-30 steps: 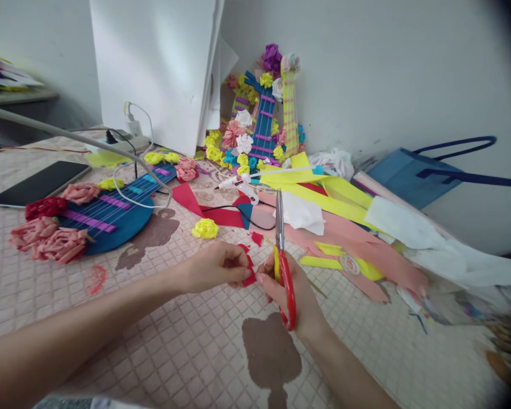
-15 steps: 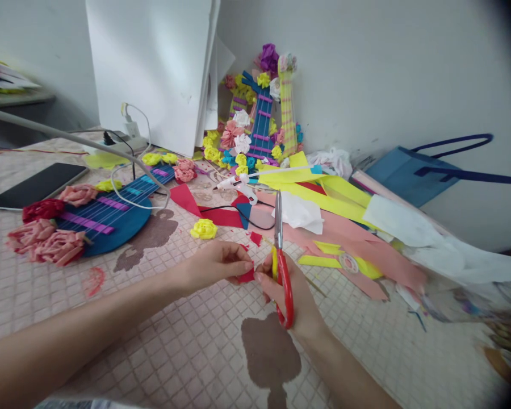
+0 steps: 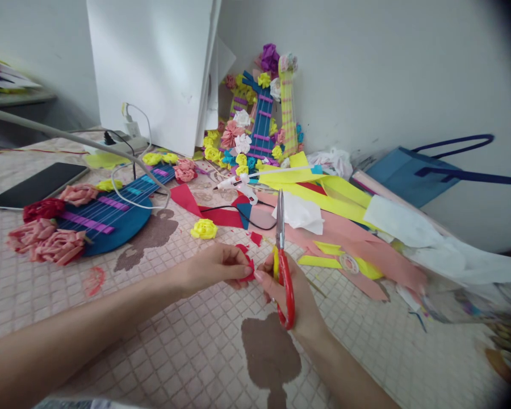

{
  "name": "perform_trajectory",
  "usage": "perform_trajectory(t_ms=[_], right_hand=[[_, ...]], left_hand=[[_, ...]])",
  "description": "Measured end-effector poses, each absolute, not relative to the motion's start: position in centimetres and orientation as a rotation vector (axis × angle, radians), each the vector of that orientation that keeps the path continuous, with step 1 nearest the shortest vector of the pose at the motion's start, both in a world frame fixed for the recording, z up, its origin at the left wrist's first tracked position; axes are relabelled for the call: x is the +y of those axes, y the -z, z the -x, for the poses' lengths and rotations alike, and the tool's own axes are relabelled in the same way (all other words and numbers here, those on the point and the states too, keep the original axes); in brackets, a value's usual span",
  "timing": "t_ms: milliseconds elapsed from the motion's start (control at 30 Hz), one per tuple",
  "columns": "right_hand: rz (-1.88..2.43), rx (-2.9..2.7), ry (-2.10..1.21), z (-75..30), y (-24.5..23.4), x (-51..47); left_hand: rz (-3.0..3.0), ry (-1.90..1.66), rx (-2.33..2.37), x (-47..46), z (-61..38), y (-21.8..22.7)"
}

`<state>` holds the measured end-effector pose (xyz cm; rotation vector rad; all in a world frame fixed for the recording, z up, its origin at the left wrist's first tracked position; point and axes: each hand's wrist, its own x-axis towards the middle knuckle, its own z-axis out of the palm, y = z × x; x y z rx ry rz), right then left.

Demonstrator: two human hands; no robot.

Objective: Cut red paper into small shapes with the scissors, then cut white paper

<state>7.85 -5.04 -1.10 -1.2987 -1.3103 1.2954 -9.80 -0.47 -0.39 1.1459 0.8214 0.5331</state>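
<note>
My left hand (image 3: pixel 215 267) pinches a small red paper piece (image 3: pixel 247 268) just above the table. My right hand (image 3: pixel 296 295) touches the same red piece with thumb and fingertip while it grips red-handled scissors (image 3: pixel 282 267). The scissors' blades are closed and point up and away from me. Both hands meet at the middle of the table, over the patterned cloth (image 3: pixel 187 341). A loose yellow paper flower (image 3: pixel 204 228) lies just beyond my left hand.
A blue paper guitar (image 3: pixel 111 213) with pink and red paper roses lies at left, beside a dark tablet (image 3: pixel 36 184). More paper guitars (image 3: pixel 262 113) lean on the wall. A glue gun (image 3: pixel 238 183), coloured paper strips (image 3: pixel 344 227) and a blue bag (image 3: pixel 413 173) crowd the right.
My hands have stayed in place. The fingers have turned the small red paper piece a little, and the scissors have shifted only slightly.
</note>
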Motion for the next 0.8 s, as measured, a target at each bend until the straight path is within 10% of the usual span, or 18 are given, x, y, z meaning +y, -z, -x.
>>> perform_trajectory(t_ms=[800], right_hand=[[1.308,-1.692,-1.419,-8.3,1.0,-5.9]], left_hand=[[-0.938,-0.784,0.734,1.2,12.5,-2.3]])
